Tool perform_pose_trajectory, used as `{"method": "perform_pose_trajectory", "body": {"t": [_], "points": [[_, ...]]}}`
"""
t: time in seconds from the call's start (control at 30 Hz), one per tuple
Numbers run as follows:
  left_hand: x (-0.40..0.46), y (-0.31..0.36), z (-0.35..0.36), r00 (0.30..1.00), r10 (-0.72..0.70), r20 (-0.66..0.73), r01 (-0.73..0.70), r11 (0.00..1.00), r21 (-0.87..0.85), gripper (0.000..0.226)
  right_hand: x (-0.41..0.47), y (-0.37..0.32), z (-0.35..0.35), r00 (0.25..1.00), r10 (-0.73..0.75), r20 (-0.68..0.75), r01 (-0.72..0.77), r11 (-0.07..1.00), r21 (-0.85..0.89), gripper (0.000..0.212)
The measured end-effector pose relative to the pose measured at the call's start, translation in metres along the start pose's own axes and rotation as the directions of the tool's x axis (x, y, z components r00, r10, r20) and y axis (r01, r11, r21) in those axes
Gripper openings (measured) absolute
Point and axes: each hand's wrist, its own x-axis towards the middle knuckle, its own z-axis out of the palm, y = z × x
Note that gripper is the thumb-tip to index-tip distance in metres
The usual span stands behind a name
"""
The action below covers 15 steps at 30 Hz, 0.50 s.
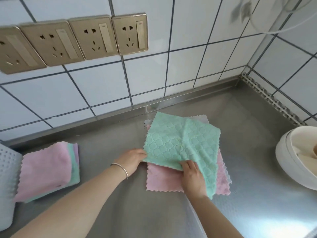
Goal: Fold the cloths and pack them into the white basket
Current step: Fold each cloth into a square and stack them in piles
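A mint green cloth lies partly lifted on top of a flat stack on the steel counter. Under it shows a pink cloth, with a white cloth peeking out at the far edge. My left hand pinches the green cloth's left corner. The fingers of my right hand grip its near edge, and the cloth drapes over that hand. At the left, a pile of folded cloths, pink on top, rests against the white perforated basket, which is cut off by the frame's left edge.
The steel counter meets a tiled wall carrying a row of gold sockets. A white round container sits at the right edge. A perforated metal strip runs along the right wall.
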Motion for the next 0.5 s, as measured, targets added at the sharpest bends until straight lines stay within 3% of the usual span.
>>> {"method": "perform_pose_trajectory", "body": {"t": [0.1,0.23,0.4,0.5], "points": [[0.001,0.008,-0.019,0.998,-0.028,-0.06,0.024,0.997,-0.067,0.035,0.008,0.003,-0.023,0.997,0.07,-0.028,-0.07,0.997,0.017,0.035],[-0.008,0.022,-0.066,0.972,-0.045,-0.229,0.01,0.988,-0.155,0.029,0.025,0.015,-0.083,0.98,0.173,-0.097,-0.166,0.983,0.078,0.01],[-0.062,0.026,-0.143,0.915,-0.097,-0.391,-0.004,0.968,-0.251,0.037,0.039,0.007,-0.173,0.979,0.029,-0.201,-0.009,0.995,0.1,0.011],[-0.113,0.021,-0.18,0.881,-0.177,-0.439,0.029,0.946,-0.324,0.033,0.04,-0.017,-0.212,0.974,0.001,-0.227,0.046,0.979,0.2,0.017]]}}
